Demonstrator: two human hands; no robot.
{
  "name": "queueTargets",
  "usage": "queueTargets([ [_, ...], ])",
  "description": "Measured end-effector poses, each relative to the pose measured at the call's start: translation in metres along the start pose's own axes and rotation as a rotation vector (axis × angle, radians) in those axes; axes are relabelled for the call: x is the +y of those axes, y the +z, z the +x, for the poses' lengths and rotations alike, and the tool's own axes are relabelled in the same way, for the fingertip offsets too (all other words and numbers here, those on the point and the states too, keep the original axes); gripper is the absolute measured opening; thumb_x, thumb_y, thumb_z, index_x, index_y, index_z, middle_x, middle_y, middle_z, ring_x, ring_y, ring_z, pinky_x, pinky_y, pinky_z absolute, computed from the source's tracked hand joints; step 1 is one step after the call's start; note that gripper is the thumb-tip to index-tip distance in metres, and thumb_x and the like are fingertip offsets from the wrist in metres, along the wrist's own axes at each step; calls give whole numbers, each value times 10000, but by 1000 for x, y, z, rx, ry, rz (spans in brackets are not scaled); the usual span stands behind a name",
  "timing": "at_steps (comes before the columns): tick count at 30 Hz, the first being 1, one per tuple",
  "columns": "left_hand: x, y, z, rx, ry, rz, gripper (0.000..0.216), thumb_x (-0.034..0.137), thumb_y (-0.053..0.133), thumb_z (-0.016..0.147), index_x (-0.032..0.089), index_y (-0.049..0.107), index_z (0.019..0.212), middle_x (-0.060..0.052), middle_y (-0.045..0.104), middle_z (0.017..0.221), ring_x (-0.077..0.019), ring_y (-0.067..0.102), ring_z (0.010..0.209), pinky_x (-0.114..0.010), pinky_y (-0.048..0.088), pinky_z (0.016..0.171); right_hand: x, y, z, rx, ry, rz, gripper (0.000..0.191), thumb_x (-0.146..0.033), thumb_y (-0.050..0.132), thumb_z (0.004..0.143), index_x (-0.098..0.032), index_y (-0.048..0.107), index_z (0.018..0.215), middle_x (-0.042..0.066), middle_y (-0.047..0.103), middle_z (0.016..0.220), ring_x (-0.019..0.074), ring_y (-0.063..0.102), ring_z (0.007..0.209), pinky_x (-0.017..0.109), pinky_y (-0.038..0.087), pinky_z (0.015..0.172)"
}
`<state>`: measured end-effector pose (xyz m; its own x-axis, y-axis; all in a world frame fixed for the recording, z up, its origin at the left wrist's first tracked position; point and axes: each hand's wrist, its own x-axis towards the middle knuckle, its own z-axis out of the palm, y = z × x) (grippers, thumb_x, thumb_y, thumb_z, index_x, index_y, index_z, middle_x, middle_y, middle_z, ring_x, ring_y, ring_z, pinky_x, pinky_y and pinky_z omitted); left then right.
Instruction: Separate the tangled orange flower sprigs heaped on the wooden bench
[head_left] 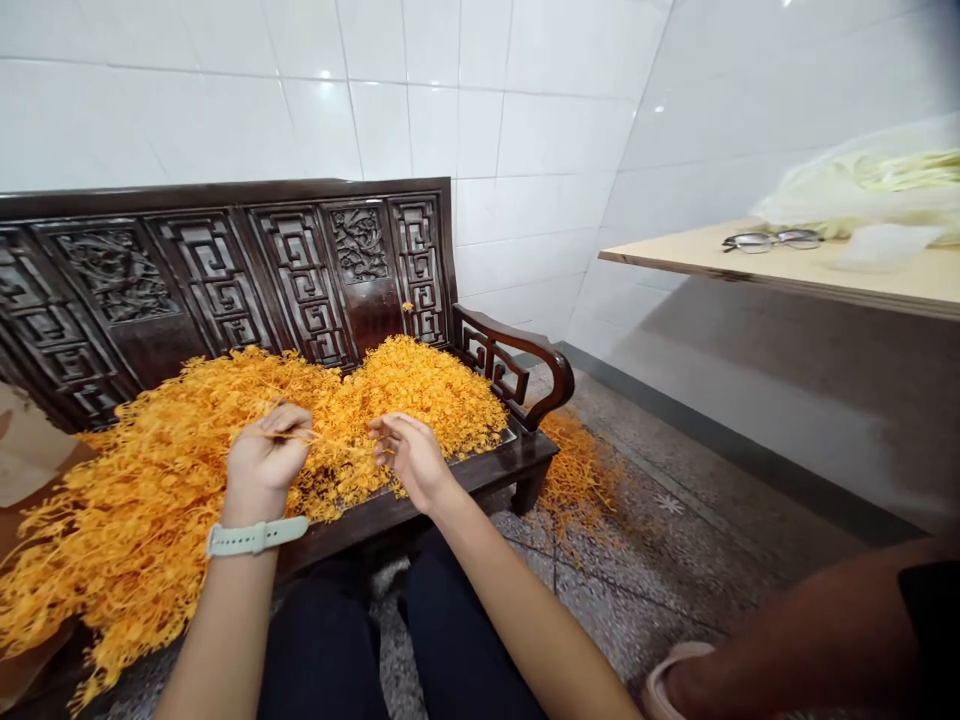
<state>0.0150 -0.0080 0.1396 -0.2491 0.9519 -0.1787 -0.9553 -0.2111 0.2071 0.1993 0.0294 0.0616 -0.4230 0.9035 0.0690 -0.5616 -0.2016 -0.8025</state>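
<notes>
My left hand (pixel 270 450), a pale green watch band on its wrist, is closed around a thin orange stem (pixel 304 436) that sticks out toward the right. Close by, my right hand (pixel 409 455) hovers over the bench with its fingers loosely curved and apart; I make out nothing in them. Behind and left of my left hand spreads a large heap of orange artificial flower sprays (pixel 142 490) with long stems. A smaller mound of orange flower heads (pixel 431 390) lies just beyond my right hand. Both piles rest on a dark carved wooden bench (pixel 517 455).
Bare orange stems (pixel 574 470) lie on the speckled floor beside the bench. At right, a wooden tabletop (pixel 675 250) holds eyeglasses (pixel 772 240) and a plastic bag of pale yellow material (pixel 877 180). Another person's leg (pixel 795 630) reaches in at lower right. Brown cardboard (pixel 34 450) stands left.
</notes>
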Motion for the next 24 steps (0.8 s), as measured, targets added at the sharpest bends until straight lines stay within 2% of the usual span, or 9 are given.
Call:
queueTargets([
  [2, -14, 12, 1, -24, -28, 0, 347, -58, 226, 992, 191, 391, 816, 92, 333, 528, -51, 387, 373, -131, 365, 420, 12, -1, -10, 55, -101, -153, 349, -520, 743, 858, -190, 702, 965, 51, 653, 973, 139, 550, 772, 226, 428, 630],
  [4, -30, 25, 6, -77, -63, -13, 362, -16, 233, 1023, 209, 328, 756, 89, 315, 505, -47, 365, 366, -129, 347, 413, 17, -2, -14, 12, -131, -210, 397, -572, 735, 859, -203, 702, 1001, 41, 654, 979, 145, 564, 808, 233, 425, 666],
  [6, -44, 38, 15, -103, -108, -24, 379, 53, 224, 1062, 223, 281, 728, 84, 310, 486, -44, 342, 357, -129, 326, 402, 19, -4, -15, -37, -142, -196, 406, -585, 733, 865, -193, 687, 961, 23, 636, 892, 136, 555, 773, 241, 418, 687],
  [9, -53, 49, 30, -119, -111, -21, 398, 173, 212, 1104, 233, 254, 713, 80, 292, 474, -46, 305, 341, -151, 259, 369, 24, -6, -18, -22, -195, -172, 414, -571, 744, 874, -190, 601, 802, -19, 530, 711, 117, 473, 659, 249, 386, 652],
  [13, -54, 40, 46, -41, -6, 16, 442, 378, 275, 1115, 234, 270, 698, 97, 214, 476, -53, 222, 325, -194, 169, 343, 35, -12, -34, -80, -191, -192, 454, -569, 681, 933, -215, 466, 748, -48, 415, 625, 120, 395, 578, 269, 353, 605],
  [17, -47, 18, 65, 117, 81, 44, 410, 274, 272, 1088, 242, 211, 683, 92, 159, 480, -64, 149, 340, -212, 116, 360, 34, -12, -69, -68, -393, -560, 367, -432, 602, 1014, -213, 489, 742, -17, 458, 666, 141, 424, 617, 294, 334, 617],
  [18, -41, 12, 71, 140, 116, 34, 401, 249, 254, 1081, 242, 194, 685, 89, 158, 477, -66, 139, 343, -213, 114, 363, 29, -10, -81, -107, -465, -662, 334, -380, 573, 1030, -212, 514, 748, 0, 504, 692, 152, 462, 646, 304, 352, 634],
  [20, -26, 3, 83, 153, 194, 8, 392, 260, 219, 1082, 241, 172, 693, 85, 164, 469, -66, 139, 346, -205, 132, 365, 14, -5, -107, -313, -539, -802, 280, -285, 528, 1044, -213, 577, 778, 33, 606, 750, 172, 541, 707, 320, 400, 672],
  [24, -1, -18, 98, 117, 213, 35, 384, 287, 162, 1090, 239, 142, 710, 84, 170, 457, -63, 154, 334, -190, 162, 365, -26, -4, -129, -855, -359, -761, 123, -211, 622, 1010, -203, 705, 919, 56, 750, 833, 155, 651, 745, 288, 496, 721],
])
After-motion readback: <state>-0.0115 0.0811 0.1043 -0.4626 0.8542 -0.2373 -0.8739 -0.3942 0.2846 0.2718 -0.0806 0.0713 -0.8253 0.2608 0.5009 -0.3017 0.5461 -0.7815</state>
